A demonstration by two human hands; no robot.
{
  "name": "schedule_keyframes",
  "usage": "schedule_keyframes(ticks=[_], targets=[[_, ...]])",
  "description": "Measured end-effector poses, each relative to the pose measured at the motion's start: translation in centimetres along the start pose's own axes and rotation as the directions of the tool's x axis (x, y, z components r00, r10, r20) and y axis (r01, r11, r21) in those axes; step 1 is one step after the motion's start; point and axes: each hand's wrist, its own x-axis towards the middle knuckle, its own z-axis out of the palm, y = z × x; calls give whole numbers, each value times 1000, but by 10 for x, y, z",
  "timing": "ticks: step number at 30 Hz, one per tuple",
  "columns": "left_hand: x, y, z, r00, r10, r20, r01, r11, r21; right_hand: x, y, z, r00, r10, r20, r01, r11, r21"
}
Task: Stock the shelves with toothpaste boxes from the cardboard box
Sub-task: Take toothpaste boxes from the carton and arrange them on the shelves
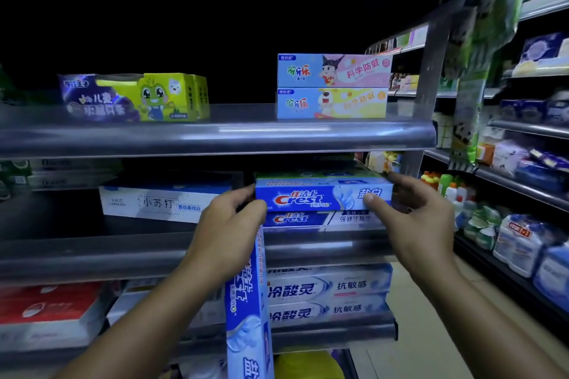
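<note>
While my right hand [412, 212] pinches the 3 o'clock end of the blue rectangular cardboard Crest toothpaste box [320, 195], lying atop another Crest box [323, 218] on the grey metal shelf [123, 252], my left hand [228, 224] sits at its 9 o'clock end, fingers curled round a second blue toothpaste box [246, 301] hanging toward 6 o'clock. I'd slide the top box level toward 12 o'clock, edges flush

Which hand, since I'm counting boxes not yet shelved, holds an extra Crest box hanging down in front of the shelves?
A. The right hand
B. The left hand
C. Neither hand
B: the left hand grips the upright Crest box, which hangs on end below it, while the right hand only pinches the end of the horizontal Crest box on the shelf stack.
</note>
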Motion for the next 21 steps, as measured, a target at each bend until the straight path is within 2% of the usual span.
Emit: schedule_keyframes(ticks=[4,9,12,15,17,19,21], targets=[[4,5,1,999,-40,14,38,994,98,7,7,8,1000,-2,-5,2,999,-41],[10,7,-1,996,-86,9,84,987,135,11,12,10,1000,10,2,-10,998,-56],[11,5,-1,996,-83,13,81,990,119,11,11,9,999,8,51,-4,997,-76],[7,3,-2,997,-72,-16,73,997,29,6,5,6,998,12,64,-5,995,-104],[2,3,-6,993,-74,-90,68,995,-69,-4,-1,3,999,-52,9,53,989,-138],[-1,4,-15,978,-81,-193,54,988,-143,-21,-11,3,979,-203,-31,194,964,-181],[-4,6,-26,963,-75,-257,21,978,-208,-41,-24,8,956,-294,-5,290,946,-145]])
